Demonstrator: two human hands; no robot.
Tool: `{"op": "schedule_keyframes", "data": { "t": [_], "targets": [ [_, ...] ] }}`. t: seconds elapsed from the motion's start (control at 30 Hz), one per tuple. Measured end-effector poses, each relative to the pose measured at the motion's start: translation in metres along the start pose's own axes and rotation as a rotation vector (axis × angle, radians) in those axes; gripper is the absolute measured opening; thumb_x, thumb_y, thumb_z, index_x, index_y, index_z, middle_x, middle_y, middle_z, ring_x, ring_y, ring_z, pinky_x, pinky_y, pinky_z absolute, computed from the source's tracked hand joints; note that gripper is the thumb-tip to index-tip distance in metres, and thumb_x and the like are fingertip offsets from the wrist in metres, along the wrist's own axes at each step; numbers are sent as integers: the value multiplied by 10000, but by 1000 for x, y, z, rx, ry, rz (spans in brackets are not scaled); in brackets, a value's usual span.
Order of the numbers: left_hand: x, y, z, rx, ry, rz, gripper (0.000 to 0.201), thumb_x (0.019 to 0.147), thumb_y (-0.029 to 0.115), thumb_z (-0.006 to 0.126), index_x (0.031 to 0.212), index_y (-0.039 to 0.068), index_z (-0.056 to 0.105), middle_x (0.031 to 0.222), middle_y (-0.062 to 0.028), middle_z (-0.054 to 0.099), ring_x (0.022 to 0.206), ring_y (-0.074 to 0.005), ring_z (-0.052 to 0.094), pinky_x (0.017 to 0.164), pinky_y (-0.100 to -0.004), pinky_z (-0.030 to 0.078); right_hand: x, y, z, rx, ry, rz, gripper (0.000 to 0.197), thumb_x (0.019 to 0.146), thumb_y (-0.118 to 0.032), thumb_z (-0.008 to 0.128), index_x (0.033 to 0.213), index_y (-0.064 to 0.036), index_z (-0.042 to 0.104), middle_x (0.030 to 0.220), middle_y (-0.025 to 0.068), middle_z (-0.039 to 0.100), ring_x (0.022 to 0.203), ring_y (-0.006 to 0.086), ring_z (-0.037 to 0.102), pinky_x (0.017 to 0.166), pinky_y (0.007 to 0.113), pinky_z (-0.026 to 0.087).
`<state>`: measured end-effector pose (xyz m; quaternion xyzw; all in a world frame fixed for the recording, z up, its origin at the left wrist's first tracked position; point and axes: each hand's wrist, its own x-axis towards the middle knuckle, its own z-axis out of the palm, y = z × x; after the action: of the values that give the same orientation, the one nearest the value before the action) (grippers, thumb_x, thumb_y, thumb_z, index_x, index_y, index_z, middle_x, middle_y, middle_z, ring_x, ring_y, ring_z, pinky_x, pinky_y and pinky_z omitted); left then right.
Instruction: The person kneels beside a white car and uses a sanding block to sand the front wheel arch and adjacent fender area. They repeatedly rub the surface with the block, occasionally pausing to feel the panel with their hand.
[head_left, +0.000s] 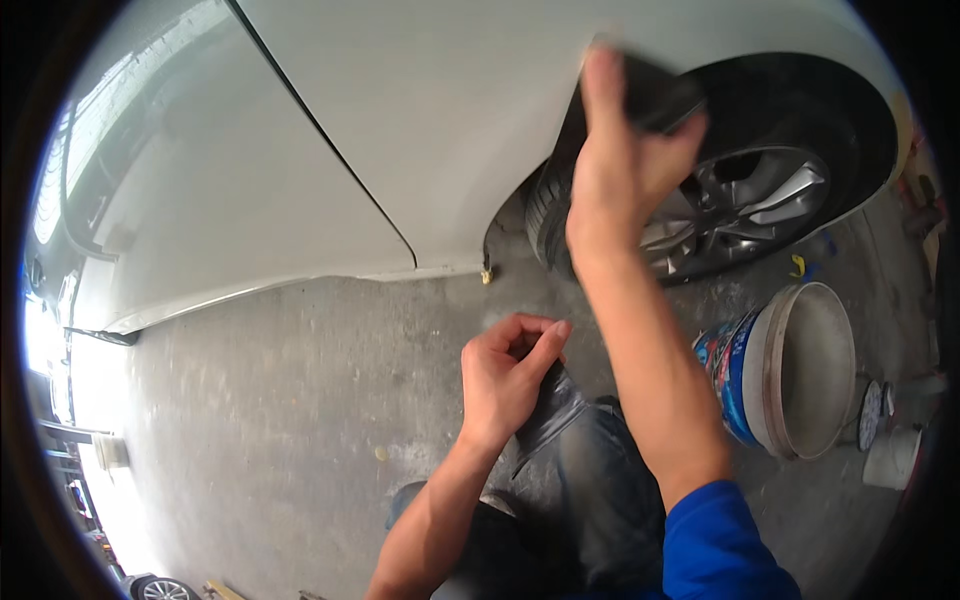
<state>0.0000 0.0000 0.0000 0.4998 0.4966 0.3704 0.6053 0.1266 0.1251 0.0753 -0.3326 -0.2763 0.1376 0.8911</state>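
Observation:
My right hand [620, 160] is raised beside the car's wheel arch, blurred by motion. It grips a dark, flat block [655, 92], with the thumb and fingers at its sides. The block overlaps the edge of the pale car body [420, 110]; whether it touches the panel I cannot tell. Lower down, my left hand [508, 375] is closed above my knee, thumb against the curled fingers. A dark grey, thin sheet-like piece [553, 410] shows just under it, over my trousers. Whatever those fingers may pinch is hidden.
A wheel with a black tyre [800, 100] and grey rim fills the arch. At the right, a tilted bucket [780, 370] with a blue band stands on the concrete floor [300, 400], near a smaller pale container [893, 458]. A yellow scrap [798, 265] lies by the tyre.

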Motion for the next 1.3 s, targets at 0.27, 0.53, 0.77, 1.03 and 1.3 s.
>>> {"op": "schedule_keyframes", "data": {
  "t": [0.27,0.53,0.77,1.03,1.3],
  "targets": [
    [1,14,6,-17,7,62,260,955,225,760,961,-33,724,746,-13,694,684,-49,602,641,-213,475,29,-32,3,81,-27,70,565,778,-225,920,1140,33,572,1047,85,687,916,145,646,847,298,539],
    [-5,13,14,-4,-11,39,236,951,207,764,959,-25,720,756,-17,685,694,-55,606,645,-210,467,35,-43,1,101,5,116,561,776,-171,916,1136,42,544,1003,107,685,845,158,666,782,287,570],
    [-6,11,8,-6,30,44,224,951,197,764,957,-22,717,757,-16,678,695,-59,609,641,-208,460,46,-50,1,75,-8,129,662,730,-234,953,1160,55,540,1028,115,690,890,159,660,811,311,566],
    [-3,10,6,6,28,39,253,949,211,766,960,-39,726,746,-22,696,683,-52,596,642,-216,476,36,-45,-5,72,-24,141,416,778,-188,918,1032,11,656,980,67,719,860,149,679,818,283,557],
    [2,6,-1,7,39,42,257,949,216,767,972,-36,727,744,-19,696,688,-54,607,641,-217,479,-17,3,-65,-179,-273,309,264,939,-272,772,989,-22,706,936,6,715,842,83,630,778,260,510]
  ]
}}
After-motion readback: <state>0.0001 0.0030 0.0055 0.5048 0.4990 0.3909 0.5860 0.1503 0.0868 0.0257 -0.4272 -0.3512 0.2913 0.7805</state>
